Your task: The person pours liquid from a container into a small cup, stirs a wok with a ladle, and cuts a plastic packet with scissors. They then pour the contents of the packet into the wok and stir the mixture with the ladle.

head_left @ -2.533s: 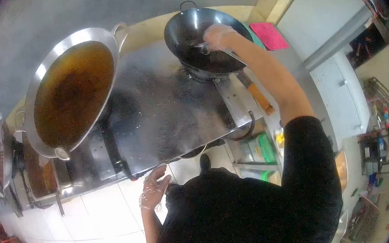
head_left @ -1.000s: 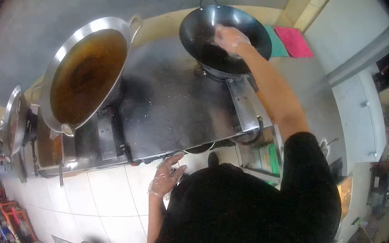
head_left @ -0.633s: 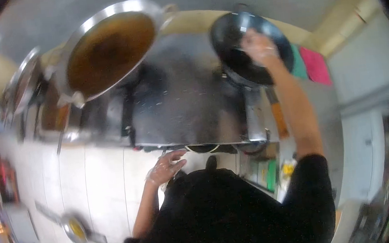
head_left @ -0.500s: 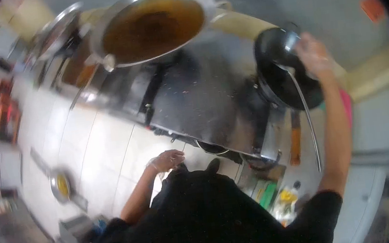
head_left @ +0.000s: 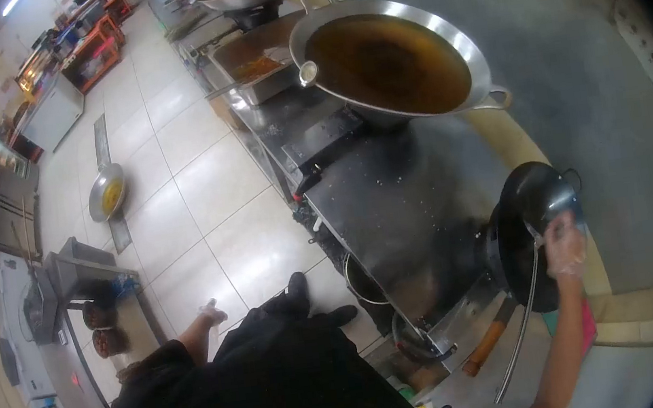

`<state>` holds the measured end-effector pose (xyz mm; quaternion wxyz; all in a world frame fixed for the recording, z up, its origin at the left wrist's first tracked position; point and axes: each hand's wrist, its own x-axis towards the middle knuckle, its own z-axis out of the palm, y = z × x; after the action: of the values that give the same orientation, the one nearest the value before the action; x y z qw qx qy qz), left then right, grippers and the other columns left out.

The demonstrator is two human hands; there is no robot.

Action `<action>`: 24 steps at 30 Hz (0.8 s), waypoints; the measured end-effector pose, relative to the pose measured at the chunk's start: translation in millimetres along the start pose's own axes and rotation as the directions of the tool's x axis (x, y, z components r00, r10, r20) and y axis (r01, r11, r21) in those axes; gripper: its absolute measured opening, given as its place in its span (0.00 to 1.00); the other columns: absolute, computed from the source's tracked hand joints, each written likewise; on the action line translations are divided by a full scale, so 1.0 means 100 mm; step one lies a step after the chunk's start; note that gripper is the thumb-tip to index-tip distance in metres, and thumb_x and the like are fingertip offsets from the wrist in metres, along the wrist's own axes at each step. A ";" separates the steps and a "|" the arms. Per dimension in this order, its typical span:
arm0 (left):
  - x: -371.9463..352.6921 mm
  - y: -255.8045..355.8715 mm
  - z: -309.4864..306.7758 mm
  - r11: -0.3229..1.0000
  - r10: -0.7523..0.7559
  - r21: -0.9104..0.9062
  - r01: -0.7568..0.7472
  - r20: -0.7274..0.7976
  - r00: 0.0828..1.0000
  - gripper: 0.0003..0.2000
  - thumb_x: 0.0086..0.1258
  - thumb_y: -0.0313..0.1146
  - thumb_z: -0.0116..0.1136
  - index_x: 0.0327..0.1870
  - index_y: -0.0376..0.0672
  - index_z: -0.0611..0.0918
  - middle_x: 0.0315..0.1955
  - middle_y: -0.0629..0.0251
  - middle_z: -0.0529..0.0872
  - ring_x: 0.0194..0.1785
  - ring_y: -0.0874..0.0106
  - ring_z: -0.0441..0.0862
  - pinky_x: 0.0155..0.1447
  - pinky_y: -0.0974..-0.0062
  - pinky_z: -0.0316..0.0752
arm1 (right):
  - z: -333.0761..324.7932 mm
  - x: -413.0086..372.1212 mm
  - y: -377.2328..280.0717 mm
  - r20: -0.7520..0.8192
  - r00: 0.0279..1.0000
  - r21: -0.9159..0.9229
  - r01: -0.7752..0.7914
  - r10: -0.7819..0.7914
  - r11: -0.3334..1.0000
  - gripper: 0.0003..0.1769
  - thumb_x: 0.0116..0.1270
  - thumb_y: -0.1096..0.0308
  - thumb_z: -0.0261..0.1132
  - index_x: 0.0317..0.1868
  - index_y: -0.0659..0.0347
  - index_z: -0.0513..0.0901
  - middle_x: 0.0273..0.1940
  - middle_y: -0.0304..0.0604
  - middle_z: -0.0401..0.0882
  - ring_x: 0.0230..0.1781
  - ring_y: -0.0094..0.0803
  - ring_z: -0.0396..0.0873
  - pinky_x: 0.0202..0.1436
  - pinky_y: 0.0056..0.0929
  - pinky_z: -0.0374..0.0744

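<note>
Head view: right hand (head_left: 565, 246) partly hides wok (head_left: 534, 185).

1 dark round wok (head_left: 519, 195) on the stovetop (head_left: 406, 219), 1 long metal utensil (head_left: 529, 301) slanting over its rim, head inside

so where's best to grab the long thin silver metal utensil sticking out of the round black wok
Probably by the free end of the utensil's handle, from the person's side: the slender shaft juts out there past the wok, away from the right hand.
</note>
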<state>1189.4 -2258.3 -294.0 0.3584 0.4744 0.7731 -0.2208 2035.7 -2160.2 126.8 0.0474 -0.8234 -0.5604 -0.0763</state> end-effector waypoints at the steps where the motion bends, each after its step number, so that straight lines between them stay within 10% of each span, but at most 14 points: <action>1: 0.05 -0.08 0.05 0.990 -0.120 -0.072 0.120 -0.001 0.993 0.38 0.63 0.44 0.63 0.76 0.44 0.69 0.76 0.49 0.67 0.77 0.52 0.67 0.77 0.65 0.66 | -0.22 -0.03 -0.02 -0.071 0.996 -0.003 -0.049 0.049 0.999 0.12 0.72 0.64 0.61 0.50 0.61 0.78 0.41 0.58 0.85 0.45 0.57 0.83 0.50 0.50 0.80; 4: 0.18 -0.17 0.15 0.986 0.062 -0.158 -0.058 0.017 0.998 0.41 0.61 0.42 0.66 0.77 0.43 0.66 0.74 0.47 0.70 0.75 0.52 0.69 0.77 0.64 0.66 | -0.75 -0.11 -0.05 -0.339 0.938 0.230 0.017 0.064 0.973 0.09 0.71 0.64 0.64 0.46 0.58 0.79 0.43 0.57 0.86 0.45 0.57 0.85 0.48 0.53 0.80; 7: 0.67 -0.28 0.30 0.890 0.191 -0.437 -0.132 0.096 0.977 0.39 0.62 0.43 0.66 0.76 0.42 0.69 0.72 0.46 0.73 0.74 0.54 0.72 0.76 0.64 0.68 | 0.18 0.04 0.48 -0.140 0.989 0.010 0.038 -0.037 0.999 0.10 0.73 0.64 0.61 0.47 0.61 0.81 0.47 0.62 0.83 0.48 0.57 0.82 0.51 0.49 0.79; 8: 0.65 -0.22 0.24 0.886 0.186 -0.446 -0.125 0.096 0.978 0.39 0.62 0.43 0.66 0.76 0.42 0.69 0.72 0.46 0.73 0.74 0.54 0.72 0.76 0.64 0.68 | -0.01 -0.15 -0.03 0.136 0.991 -0.114 0.003 0.013 0.993 0.11 0.71 0.64 0.62 0.47 0.61 0.82 0.47 0.61 0.83 0.48 0.57 0.82 0.52 0.49 0.79; 11: 0.35 0.18 -0.26 0.927 0.252 -0.271 -0.260 -0.064 0.966 0.38 0.62 0.44 0.67 0.74 0.42 0.71 0.68 0.46 0.77 0.72 0.56 0.74 0.75 0.64 0.69 | 0.17 -0.09 0.07 0.021 0.994 0.084 -0.109 0.108 0.990 0.12 0.69 0.65 0.65 0.49 0.61 0.82 0.46 0.62 0.83 0.47 0.59 0.82 0.52 0.50 0.79; 15: 0.22 0.31 -0.74 0.858 0.275 -0.434 -0.274 -0.063 0.959 0.35 0.64 0.41 0.66 0.72 0.38 0.73 0.65 0.43 0.79 0.71 0.55 0.75 0.74 0.64 0.70 | -0.68 0.07 -0.18 -0.043 0.995 -0.134 0.078 -0.085 0.988 0.15 0.71 0.60 0.63 0.50 0.62 0.81 0.43 0.63 0.84 0.46 0.61 0.82 0.46 0.54 0.80; 17: 0.76 -0.09 -0.54 0.823 0.393 -0.356 -0.442 -0.203 0.897 0.34 0.64 0.39 0.67 0.72 0.36 0.73 0.65 0.43 0.79 0.70 0.55 0.76 0.73 0.64 0.70 | -1.14 0.20 -0.43 -0.144 0.983 -0.215 -0.146 0.116 0.966 0.18 0.73 0.56 0.60 0.54 0.60 0.81 0.48 0.64 0.83 0.50 0.60 0.82 0.51 0.55 0.80; 21: 0.85 -0.47 -0.54 0.807 0.210 -0.553 -0.205 -0.056 0.976 0.31 0.68 0.38 0.66 0.72 0.38 0.73 0.63 0.47 0.82 0.69 0.58 0.76 0.72 0.64 0.70 | -0.93 0.10 -1.06 -0.295 0.843 -0.095 -0.494 0.449 0.864 0.22 0.73 0.52 0.58 0.59 0.57 0.80 0.53 0.59 0.84 0.53 0.62 0.81 0.58 0.55 0.79; 23: 0.81 -0.72 -0.76 0.861 0.146 -0.505 -0.057 0.137 0.980 0.31 0.69 0.38 0.67 0.73 0.41 0.73 0.64 0.49 0.80 0.69 0.58 0.75 0.71 0.61 0.71 | -0.07 -0.01 -0.86 0.005 0.942 -0.390 -0.308 0.337 0.868 0.24 0.73 0.53 0.58 0.62 0.58 0.78 0.56 0.61 0.82 0.57 0.60 0.80 0.62 0.51 0.77; 24: 1.30 -1.21 -0.54 0.903 0.199 -0.402 -0.148 0.089 0.976 0.31 0.68 0.39 0.67 0.73 0.45 0.73 0.63 0.52 0.81 0.64 0.60 0.77 0.68 0.62 0.74 | 0.17 -0.11 -0.79 -0.090 0.929 -0.323 -0.369 0.360 0.872 0.24 0.74 0.53 0.57 0.62 0.60 0.78 0.58 0.62 0.81 0.59 0.58 0.79 0.64 0.50 0.76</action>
<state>1024.4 -2201.5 -357.8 0.5134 0.4447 0.7316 -0.0581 1959.6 -2139.0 107.9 -0.0716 -0.9090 -0.3732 -0.1711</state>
